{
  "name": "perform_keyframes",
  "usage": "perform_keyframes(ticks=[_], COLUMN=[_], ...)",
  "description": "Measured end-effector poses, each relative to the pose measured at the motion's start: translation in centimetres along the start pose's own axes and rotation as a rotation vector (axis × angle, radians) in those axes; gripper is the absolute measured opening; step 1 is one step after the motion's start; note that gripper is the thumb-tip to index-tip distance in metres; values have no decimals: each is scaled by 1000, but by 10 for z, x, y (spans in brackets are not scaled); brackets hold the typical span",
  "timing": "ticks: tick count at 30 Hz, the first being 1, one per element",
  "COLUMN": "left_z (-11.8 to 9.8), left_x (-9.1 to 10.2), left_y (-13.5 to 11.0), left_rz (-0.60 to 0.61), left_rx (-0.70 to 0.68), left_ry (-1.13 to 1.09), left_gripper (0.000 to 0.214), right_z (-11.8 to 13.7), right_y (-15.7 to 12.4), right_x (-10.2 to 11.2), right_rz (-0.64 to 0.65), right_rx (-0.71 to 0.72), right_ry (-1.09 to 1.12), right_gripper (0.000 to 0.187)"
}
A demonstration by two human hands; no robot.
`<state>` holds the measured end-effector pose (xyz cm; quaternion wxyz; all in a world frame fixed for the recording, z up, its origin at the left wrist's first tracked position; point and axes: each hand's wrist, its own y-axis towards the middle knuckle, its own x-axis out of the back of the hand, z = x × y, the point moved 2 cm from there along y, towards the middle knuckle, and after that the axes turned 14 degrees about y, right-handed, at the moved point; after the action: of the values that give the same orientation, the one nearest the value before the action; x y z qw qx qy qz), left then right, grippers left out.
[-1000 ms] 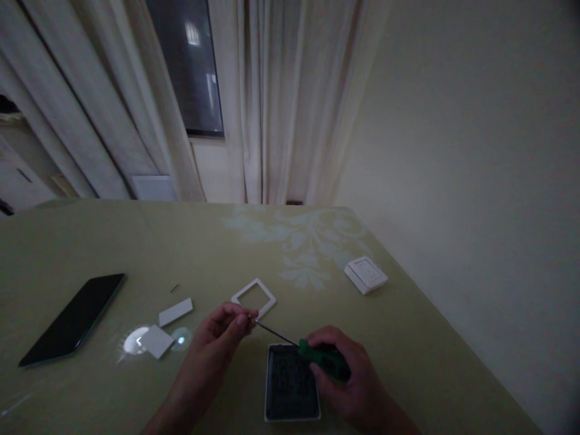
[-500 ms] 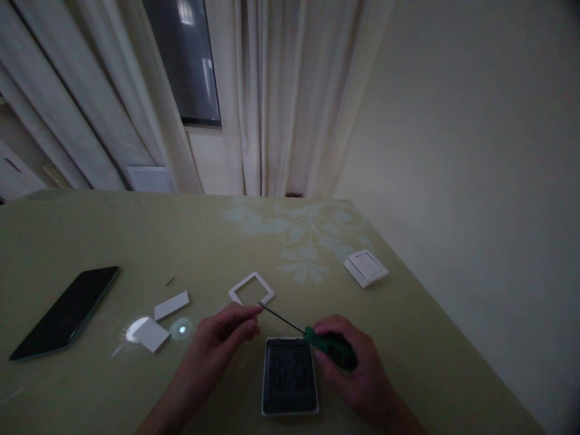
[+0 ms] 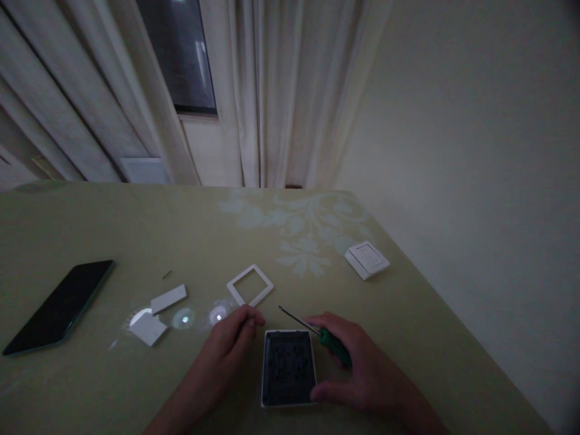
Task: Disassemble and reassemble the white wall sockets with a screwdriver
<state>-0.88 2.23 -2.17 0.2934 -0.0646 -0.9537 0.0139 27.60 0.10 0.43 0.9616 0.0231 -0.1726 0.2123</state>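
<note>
A dark switch base with a white rim (image 3: 287, 368) lies face up on the green table between my hands. My left hand (image 3: 229, 344) rests by its upper left corner with the fingertips curled together; what they hold, if anything, is hidden. My right hand (image 3: 362, 374) lies to the right of the base, fingers over the green handle of a screwdriver (image 3: 334, 347). Its thin shaft points up-left over the base's top right corner, and my thumb touches the base's lower right edge. A white square frame (image 3: 250, 285) lies just beyond the base.
A dark phone (image 3: 58, 306) lies at the far left. Two white cover pieces (image 3: 168, 298) (image 3: 147, 329) and a tiny screw (image 3: 167, 275) sit left of the frame. A white wall socket (image 3: 366, 260) lies near the table's right edge. Curtains and a wall stand behind.
My left fingers have come off the screwdriver's tip and dropped beside the base. My right hand has lowered the screwdriver toward the table and set its thumb on the base.
</note>
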Motion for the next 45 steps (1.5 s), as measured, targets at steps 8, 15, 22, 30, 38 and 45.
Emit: perform_keyframes(ticks=[8,15,22,30,38,45], left_z=[2,3,8,8,-3,-5], left_x=[-3,5,6,6,7,13], left_y=[-1,0,1,-2,-6,-6], left_rz=[247,432,406,386,500,395], left_rx=[-23,7,88,90,88,-7], left_ry=[-16,-129,-168,-103,-13,42], left_gripper=[31,34,17,17,18,23], right_z=[9,10,10,10,15,21], right_y=[5,1,3,3,1,-3], right_x=[-3,2,4,5,7,13], right_rz=[129,160,206,197,275,222], right_rx=[-31,-24,-60,-44,-214,-205], right_ry=[-55,-13,1,33,-10,-22], right_gripper=[93,90,91,88,90,85])
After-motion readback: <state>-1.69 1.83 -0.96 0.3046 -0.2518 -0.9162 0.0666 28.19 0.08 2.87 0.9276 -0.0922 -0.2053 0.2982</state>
